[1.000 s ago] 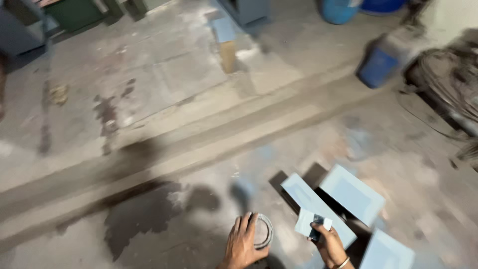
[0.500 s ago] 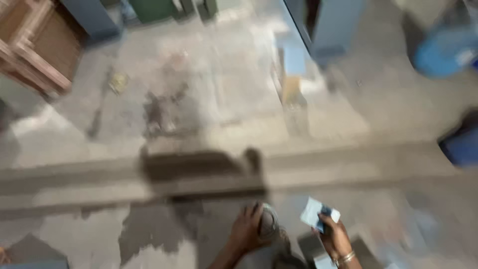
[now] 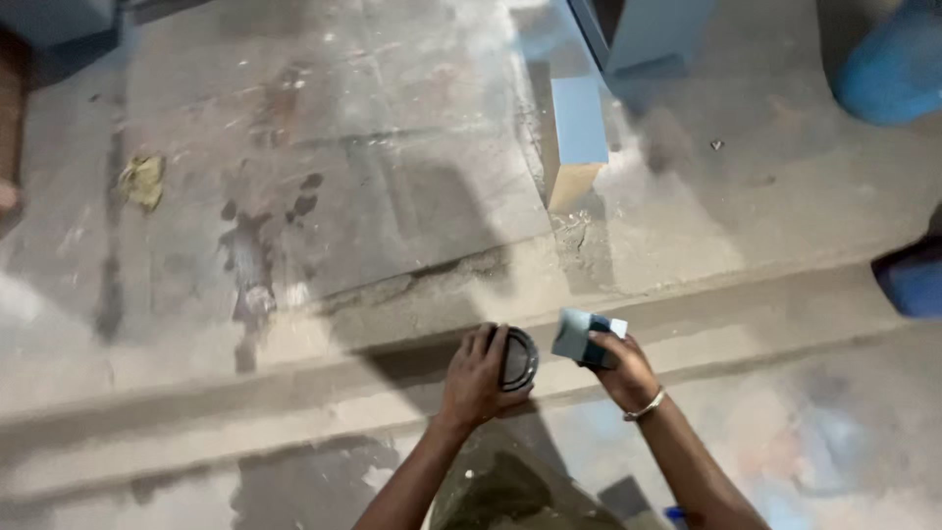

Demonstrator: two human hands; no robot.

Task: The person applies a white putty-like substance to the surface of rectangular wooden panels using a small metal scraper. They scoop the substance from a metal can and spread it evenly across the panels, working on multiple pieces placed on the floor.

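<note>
At the far left, a grey concrete floor [image 3: 196, 412] spreads out, worn and dusty, with a crumpled yellowish scrap [image 3: 143, 181] lying on it near the edge. Beside that, a dark stain trail [image 3: 251, 265] runs down the slab in blotches. A raised concrete strip [image 3: 294, 378] crosses the floor from left to right, its edge chipped and cracked where it meets the upper slab.

Near the middle, the person's left hand [image 3: 476, 378] wraps around a small round tin with a dark rim [image 3: 517, 359], fingers curled over its side, holding it above the strip. Just to the right, the right hand [image 3: 623, 371], with a thin metal bangle [image 3: 646, 404] at the wrist, pinches a pale blue flat piece [image 3: 581, 335] between thumb and fingers; the piece sits just beside the tin, not touching it as far as I can tell.

Further up, a light blue painted wooden block [image 3: 577, 132] stands on the slab, its bare wood face turned toward us. Behind it is a blue-grey cabinet base [image 3: 653, 29]. At the far right, a blue round drum [image 3: 888, 64] and a dark blue container [image 3: 913, 280] sit at the edge.
</note>
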